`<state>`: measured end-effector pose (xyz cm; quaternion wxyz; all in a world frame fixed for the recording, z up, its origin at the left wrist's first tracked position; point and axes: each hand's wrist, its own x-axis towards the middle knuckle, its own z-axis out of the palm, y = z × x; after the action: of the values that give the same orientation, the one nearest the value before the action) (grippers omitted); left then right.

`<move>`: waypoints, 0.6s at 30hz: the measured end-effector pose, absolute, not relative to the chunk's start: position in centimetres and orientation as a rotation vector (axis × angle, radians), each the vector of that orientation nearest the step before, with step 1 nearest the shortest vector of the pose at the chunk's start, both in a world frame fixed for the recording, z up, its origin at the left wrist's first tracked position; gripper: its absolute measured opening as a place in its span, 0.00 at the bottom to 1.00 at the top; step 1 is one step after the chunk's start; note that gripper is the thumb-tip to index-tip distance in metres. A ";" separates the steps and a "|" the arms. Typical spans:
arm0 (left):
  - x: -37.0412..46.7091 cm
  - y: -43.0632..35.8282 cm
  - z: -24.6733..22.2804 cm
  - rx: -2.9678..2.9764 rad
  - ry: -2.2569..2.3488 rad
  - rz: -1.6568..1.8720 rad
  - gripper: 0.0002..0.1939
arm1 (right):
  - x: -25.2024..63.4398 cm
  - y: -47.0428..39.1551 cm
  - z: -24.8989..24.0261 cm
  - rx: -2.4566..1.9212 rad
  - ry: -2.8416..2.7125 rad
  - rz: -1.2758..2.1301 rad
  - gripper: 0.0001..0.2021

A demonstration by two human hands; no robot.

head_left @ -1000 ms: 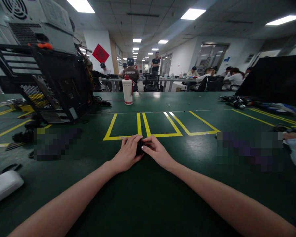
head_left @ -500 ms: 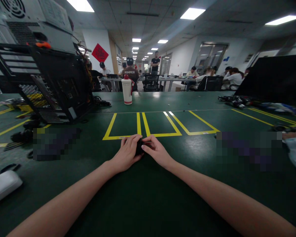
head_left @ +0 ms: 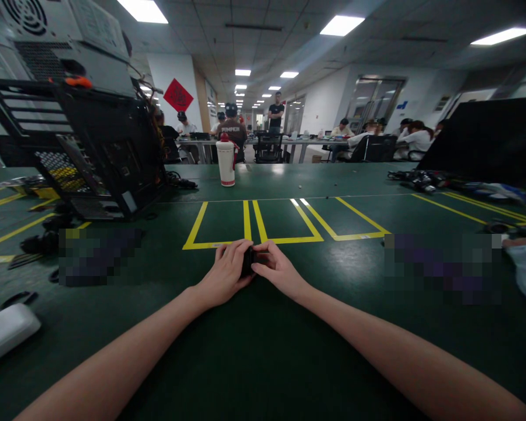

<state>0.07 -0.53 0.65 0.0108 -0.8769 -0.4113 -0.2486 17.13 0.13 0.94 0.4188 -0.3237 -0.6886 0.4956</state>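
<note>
Dark object point(head_left: 248, 261) on green table point(head_left: 263, 362), between hands, near side of yellow tape outlines point(head_left: 289, 240). Left hand point(head_left: 225, 272) clasps it, hiding much; facing and long axis unclear. Right hand point(head_left: 283, 272) bent at its right side, grip unclear. Beyond: computer case point(head_left: 114, 152) left, upright white bottle point(head_left: 227, 164), then seated people.

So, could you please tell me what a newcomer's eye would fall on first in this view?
Probably the bulky black computer case on the left of the green table, with a grey metal unit on top. Next, perhaps, the white cup with a red lid, standing beyond the yellow tape outlines, and the two hands around a small black object in the middle.
</note>
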 end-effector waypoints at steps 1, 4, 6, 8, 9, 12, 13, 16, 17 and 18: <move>0.1 -0.5 0.6 -2.735 -1.280 -0.780 0.31 | 17.1 0.2 0.9 -0.806 -1.723 1.233 0.11; 0.1 -0.5 0.6 -2.725 -1.275 -0.792 0.30 | 17.0 0.3 0.6 -0.801 -1.714 1.211 0.10; 0.1 -0.5 0.6 -2.723 -1.275 -0.787 0.30 | 17.0 0.4 0.4 -0.799 -1.714 1.208 0.10; 0.1 -0.5 0.6 -2.725 -1.277 -0.776 0.31 | 17.0 0.5 0.4 -0.802 -1.713 1.214 0.11; 0.1 -0.5 0.6 -2.727 -1.279 -0.768 0.31 | 17.1 0.5 0.4 -0.808 -1.710 1.220 0.12; 0.1 -0.5 0.6 -2.725 -1.276 -0.767 0.31 | 17.1 0.5 0.5 -0.834 -1.704 1.235 0.16; 0.1 -0.5 0.6 -2.724 -1.274 -0.771 0.31 | 17.1 0.5 0.6 -0.841 -1.707 1.236 0.16; 0.1 -0.5 0.5 -2.724 -1.270 -0.783 0.31 | 17.1 0.4 0.7 -0.842 -1.722 1.233 0.14; 0.1 -0.5 0.5 -2.725 -1.270 -0.786 0.31 | 17.1 0.4 0.7 -0.836 -1.723 1.235 0.13; 0.1 -0.5 0.5 -2.728 -1.270 -0.787 0.31 | 17.1 0.4 0.6 -0.826 -1.721 1.238 0.13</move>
<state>0.10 -0.49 0.49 0.0157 -0.8769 -0.4084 -0.2530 17.06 0.36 0.64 0.4197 -0.3293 -0.6867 0.4938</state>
